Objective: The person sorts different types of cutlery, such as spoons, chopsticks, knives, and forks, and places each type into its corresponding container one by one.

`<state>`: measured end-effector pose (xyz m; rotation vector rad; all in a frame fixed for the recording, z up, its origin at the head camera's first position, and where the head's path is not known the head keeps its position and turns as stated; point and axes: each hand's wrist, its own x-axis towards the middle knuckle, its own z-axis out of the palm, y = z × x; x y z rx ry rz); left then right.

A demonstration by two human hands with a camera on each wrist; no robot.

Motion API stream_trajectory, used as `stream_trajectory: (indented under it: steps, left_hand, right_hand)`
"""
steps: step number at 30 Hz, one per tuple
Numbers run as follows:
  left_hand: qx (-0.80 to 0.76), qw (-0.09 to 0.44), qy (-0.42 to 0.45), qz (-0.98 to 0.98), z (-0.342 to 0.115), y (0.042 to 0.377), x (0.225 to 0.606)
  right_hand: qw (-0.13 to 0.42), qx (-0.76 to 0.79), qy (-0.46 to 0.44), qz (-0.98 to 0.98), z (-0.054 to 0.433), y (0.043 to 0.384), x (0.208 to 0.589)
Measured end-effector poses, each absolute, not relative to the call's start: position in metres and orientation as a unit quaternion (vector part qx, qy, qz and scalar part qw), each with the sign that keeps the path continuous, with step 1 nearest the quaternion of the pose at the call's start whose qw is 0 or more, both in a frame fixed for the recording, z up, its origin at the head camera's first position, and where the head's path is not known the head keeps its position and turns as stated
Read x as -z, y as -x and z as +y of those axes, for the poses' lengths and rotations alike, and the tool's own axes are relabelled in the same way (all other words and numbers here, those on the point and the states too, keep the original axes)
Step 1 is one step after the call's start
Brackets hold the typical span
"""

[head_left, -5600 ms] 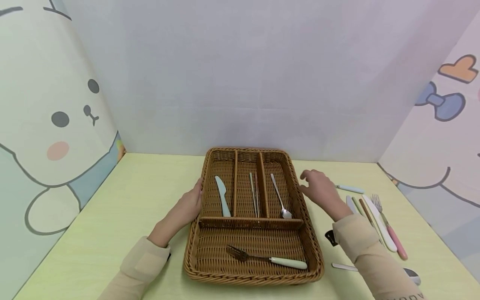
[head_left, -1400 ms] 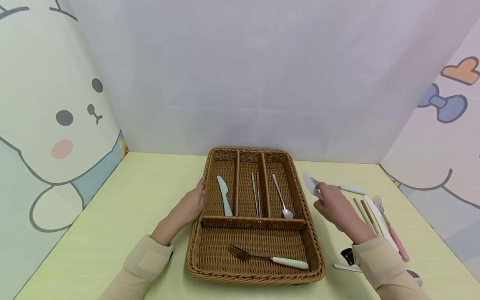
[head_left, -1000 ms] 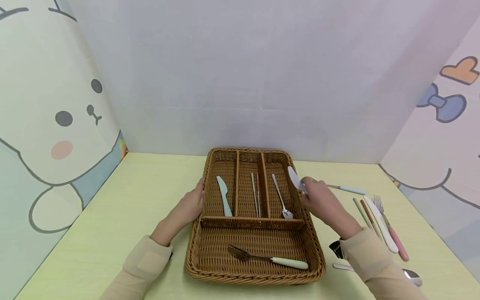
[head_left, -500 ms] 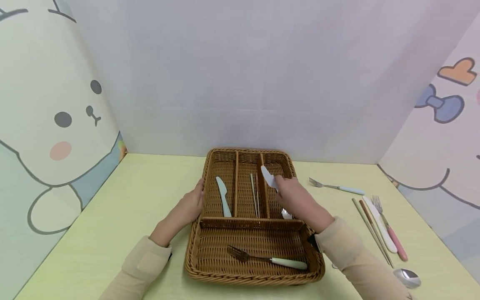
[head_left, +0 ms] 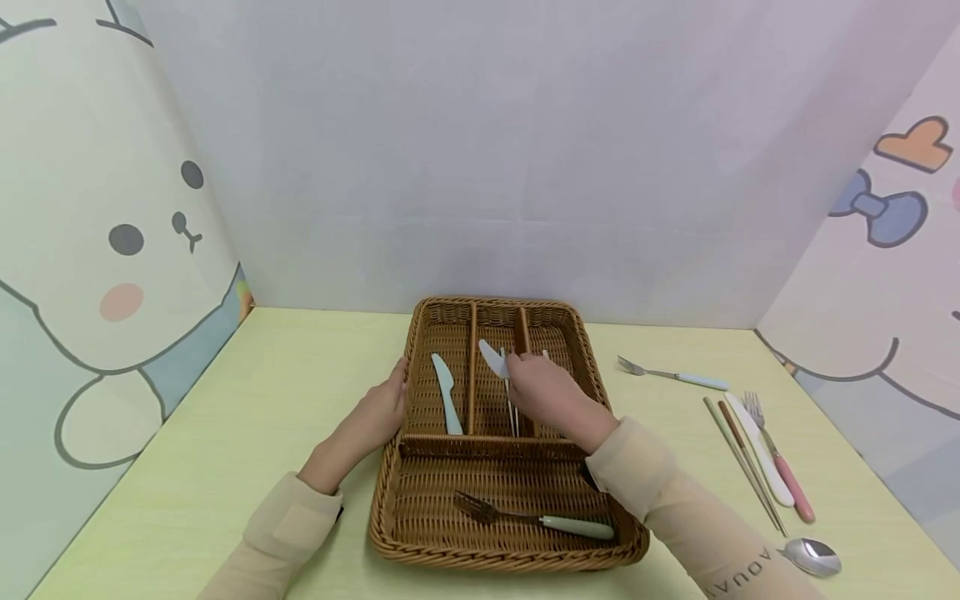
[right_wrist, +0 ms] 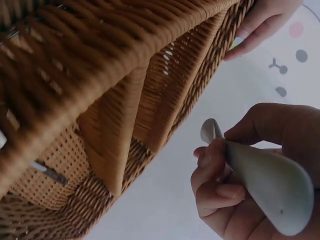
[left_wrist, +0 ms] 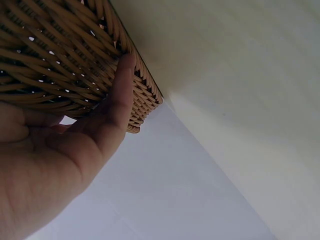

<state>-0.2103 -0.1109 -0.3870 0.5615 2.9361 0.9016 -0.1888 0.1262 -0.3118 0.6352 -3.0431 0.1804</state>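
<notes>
My right hand (head_left: 551,392) holds a pale bluish-white knife (head_left: 492,358) above the middle compartment of the wicker cutlery basket (head_left: 510,560). Its rounded handle end (right_wrist: 277,195) points at the camera in the right wrist view, pinched between thumb and fingers. My left hand (head_left: 375,408) rests against the basket's left outer wall, a straight finger (left_wrist: 122,95) touching the weave. A light blue-green knife (head_left: 447,396) lies in the left compartment. Chopsticks (head_left: 511,412) lie in the middle one, partly hidden by my right hand. The spoon in the right compartment is mostly covered.
A fork with a pale green handle (head_left: 573,526) lies in the wide front compartment. Right of the basket lie a blue-handled fork (head_left: 697,380), a pair of chopsticks (head_left: 742,462), a white knife (head_left: 761,450), a pink-handled fork (head_left: 793,487) and a spoon (head_left: 812,556).
My right hand has picked up the pale knife from the table's right side and carried it left over the basket, past the right compartment. The left hand stays at the basket's side.
</notes>
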Motion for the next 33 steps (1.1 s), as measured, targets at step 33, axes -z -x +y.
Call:
stream_trajectory:
  steps: [33]
  left_hand:
    - [-0.290,0.009,-0.180,0.940,-0.111,0.210,0.386]
  right_hand:
    - [-0.091,-0.190,-0.213,-0.954,0.060,0.223,0.338]
